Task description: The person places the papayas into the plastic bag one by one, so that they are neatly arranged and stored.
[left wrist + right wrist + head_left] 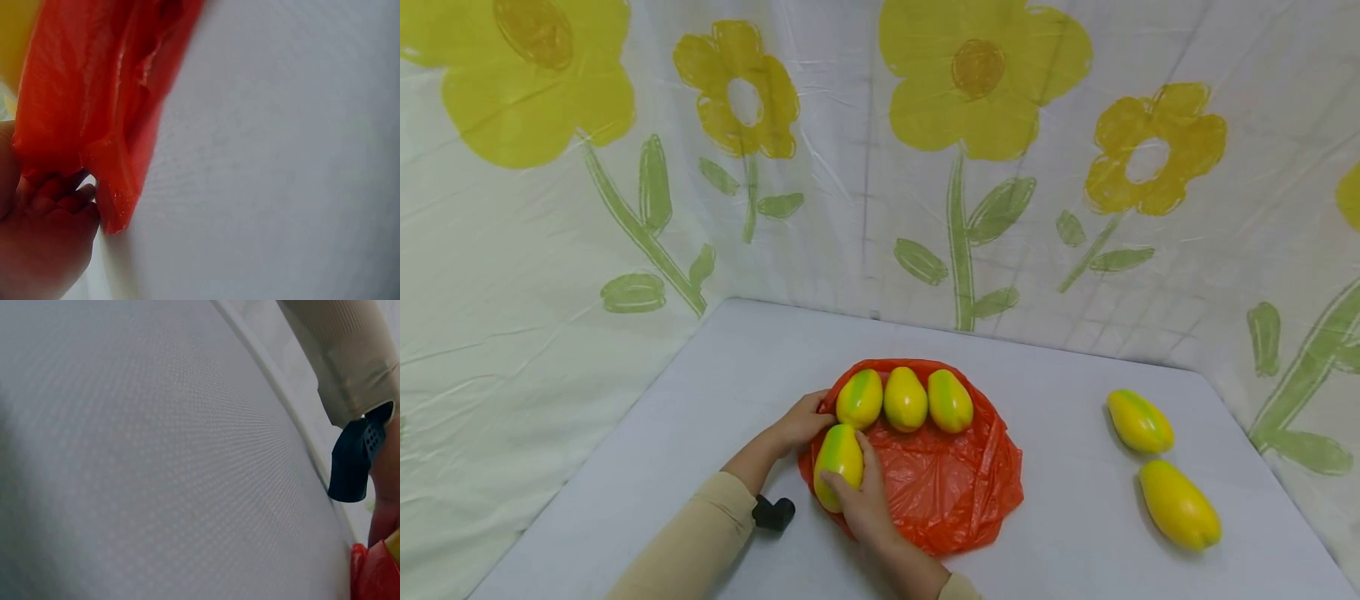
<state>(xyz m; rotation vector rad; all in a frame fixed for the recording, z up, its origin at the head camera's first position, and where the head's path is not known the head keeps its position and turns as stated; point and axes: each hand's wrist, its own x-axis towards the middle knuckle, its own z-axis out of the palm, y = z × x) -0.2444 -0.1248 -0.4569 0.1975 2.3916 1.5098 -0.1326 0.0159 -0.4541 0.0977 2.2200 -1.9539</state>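
Observation:
A red plastic bag (925,479) lies spread on the table, its rim bunched up around the edge. Three yellow papayas with green streaks stand in a row along its far side, the middle papaya (906,400) among them. My right hand (871,500) grips another papaya (838,467) at the bag's left front, thumb on the near side and fingers on the right. At the left rim, my left hand (805,421) holds the bag's edge; in the left wrist view its fingers curl under the red plastic (81,106). The right hand is out of sight in the right wrist view.
Two more papayas lie on the white table at the right, a farther papaya (1140,422) and a nearer papaya (1180,506). A black wrist camera (773,512) sits at the left cuff. Flower-printed cloth (827,208) hangs behind and beside the table.

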